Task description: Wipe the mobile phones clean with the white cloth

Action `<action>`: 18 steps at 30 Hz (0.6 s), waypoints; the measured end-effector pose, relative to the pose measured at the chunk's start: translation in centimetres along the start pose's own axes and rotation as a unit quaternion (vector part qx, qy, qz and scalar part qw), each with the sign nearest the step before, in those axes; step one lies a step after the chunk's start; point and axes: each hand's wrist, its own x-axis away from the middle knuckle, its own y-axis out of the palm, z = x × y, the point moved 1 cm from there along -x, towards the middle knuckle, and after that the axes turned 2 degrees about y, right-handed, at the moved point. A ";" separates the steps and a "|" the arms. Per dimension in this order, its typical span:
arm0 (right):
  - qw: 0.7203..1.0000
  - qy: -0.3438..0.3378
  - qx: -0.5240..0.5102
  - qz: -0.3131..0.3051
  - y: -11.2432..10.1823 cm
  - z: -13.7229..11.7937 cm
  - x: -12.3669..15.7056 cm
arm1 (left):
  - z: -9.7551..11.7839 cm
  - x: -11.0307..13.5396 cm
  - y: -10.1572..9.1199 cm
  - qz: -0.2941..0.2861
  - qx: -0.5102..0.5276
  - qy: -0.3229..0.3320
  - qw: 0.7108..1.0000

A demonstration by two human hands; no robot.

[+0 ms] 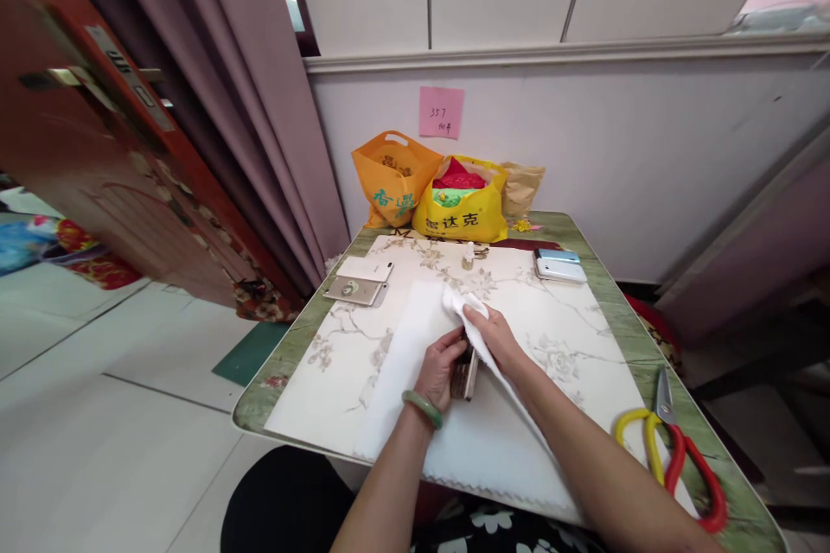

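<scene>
My left hand (437, 365), with a green bangle on the wrist, is closed round a phone (465, 373) held on edge over the table. My right hand (494, 335) grips a white cloth (468, 305) and presses it against the top of that phone. Under both hands a larger white cloth sheet (415, 363) lies flat on a floral mat (337, 354) that covers the green table (622, 311).
Two phones (360, 281) lie at the mat's far left and two more (558, 266) at the far right. A small bottle (468, 256) stands mid-back. Orange (392, 177) and yellow (462, 203) bags sit against the wall. Red-and-yellow scissors (674, 449) rest near right.
</scene>
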 end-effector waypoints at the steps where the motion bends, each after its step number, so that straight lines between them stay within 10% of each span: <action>1: 1.000 0.026 -0.016 -0.002 0.0 0.1 -0.1 | 0.0 0.0 0.0 -0.002 -0.003 -0.001 1.000; 18: 0.998 0.054 0.013 0.007 -2.4 -0.2 -1.2 | -0.1 0.3 0.5 -0.040 -0.122 0.021 0.992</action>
